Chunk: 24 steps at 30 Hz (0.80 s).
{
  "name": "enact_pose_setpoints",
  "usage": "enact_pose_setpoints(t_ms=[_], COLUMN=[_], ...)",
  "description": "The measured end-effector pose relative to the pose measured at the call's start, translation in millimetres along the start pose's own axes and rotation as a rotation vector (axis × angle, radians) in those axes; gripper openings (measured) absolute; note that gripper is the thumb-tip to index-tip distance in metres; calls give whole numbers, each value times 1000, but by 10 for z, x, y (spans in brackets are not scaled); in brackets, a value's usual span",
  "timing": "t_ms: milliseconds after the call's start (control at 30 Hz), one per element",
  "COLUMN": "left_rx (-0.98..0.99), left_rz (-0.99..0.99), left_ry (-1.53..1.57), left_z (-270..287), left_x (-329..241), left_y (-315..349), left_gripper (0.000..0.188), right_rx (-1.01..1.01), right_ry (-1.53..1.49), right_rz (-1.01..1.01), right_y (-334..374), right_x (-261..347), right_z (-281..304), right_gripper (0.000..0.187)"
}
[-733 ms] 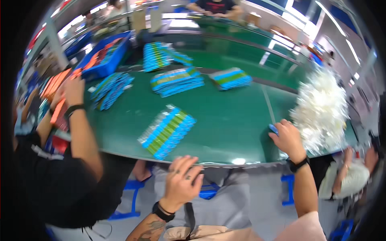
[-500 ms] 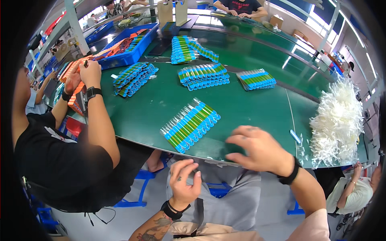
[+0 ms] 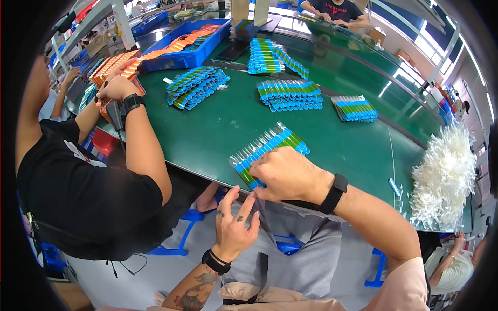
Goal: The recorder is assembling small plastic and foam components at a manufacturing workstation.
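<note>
Only clear lettering: dark T-shirt (image 3: 351, 11) on the person (image 3: 358, 23) across the green table (image 3: 207, 135) is carrying red print (image 3: 336, 8) on the chest, a short row of letters running above one bigger character. Black T-shirt (image 3: 67, 197) on the person at left (image 3: 148, 140) is showing a white mark (image 3: 85, 154); can't tell if it's letters. Blue-and-green packets (image 3: 290, 138) by the right hand (image 3: 290, 173) are showing colour bands; any print is coming out too small to read.
</note>
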State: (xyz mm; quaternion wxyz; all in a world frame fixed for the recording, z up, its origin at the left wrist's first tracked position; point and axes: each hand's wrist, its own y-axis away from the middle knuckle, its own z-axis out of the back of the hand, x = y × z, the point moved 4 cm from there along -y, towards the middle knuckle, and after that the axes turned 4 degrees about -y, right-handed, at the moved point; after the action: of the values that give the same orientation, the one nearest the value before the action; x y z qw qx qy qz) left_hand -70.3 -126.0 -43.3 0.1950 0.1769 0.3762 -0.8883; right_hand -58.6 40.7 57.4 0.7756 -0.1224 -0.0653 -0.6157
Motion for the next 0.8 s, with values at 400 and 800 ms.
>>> enact_pose_setpoints(t_ms=[400,800], left_rx=[-68,134], left_rz=[-26,-105], left_ry=[-56,-222], left_z=[55,32], left_x=[18,-100], left_y=[-50,-347], left_gripper=[47,61], right_rx=[116,-754], right_ry=[128,-979], right_rz=[40,-509], right_y=[-178,186], right_x=[180,-736], right_z=[38,474], right_gripper=[20,21])
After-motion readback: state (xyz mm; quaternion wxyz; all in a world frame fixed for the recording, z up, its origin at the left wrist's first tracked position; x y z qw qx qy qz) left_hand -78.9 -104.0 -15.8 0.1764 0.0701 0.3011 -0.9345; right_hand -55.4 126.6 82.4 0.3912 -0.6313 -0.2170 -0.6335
